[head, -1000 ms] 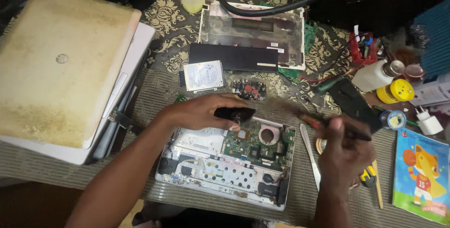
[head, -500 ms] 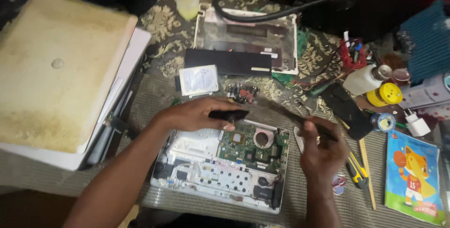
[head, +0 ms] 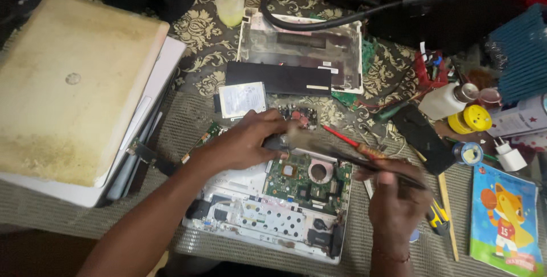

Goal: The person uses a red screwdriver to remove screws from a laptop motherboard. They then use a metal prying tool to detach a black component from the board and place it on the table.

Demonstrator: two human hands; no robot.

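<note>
Opened laptop base (head: 268, 220), white-framed, lying on the cloth-covered desk (head: 188, 117) with its green circuit board (head: 307, 180) exposed; all positions are given relative to this base. The left hand (head: 245, 140) rests on the base's far edge, fingers curled around a small dark part that is too blurred to identify. The right hand (head: 396, 206), at the base's right edge, is closed around a long dark brush-like tool (head: 342, 160) whose pale tip reaches toward the left hand. A red-handled screwdriver (head: 350, 143) lies just beyond the tool. Beyond the base: a silver hard drive (head: 242, 99) with a white label, a flat black battery (head: 279, 78) and a pale laptop cover (head: 302, 49). To the left: a closed, yellowed laptop (head: 74, 89) stacked on another. To the right: a white bottle (head: 447, 100), a yellow round tin (head: 470, 118), a white charger plug (head: 509, 154) and a blue booklet with a cartoon animal (head: 504, 220).
</note>
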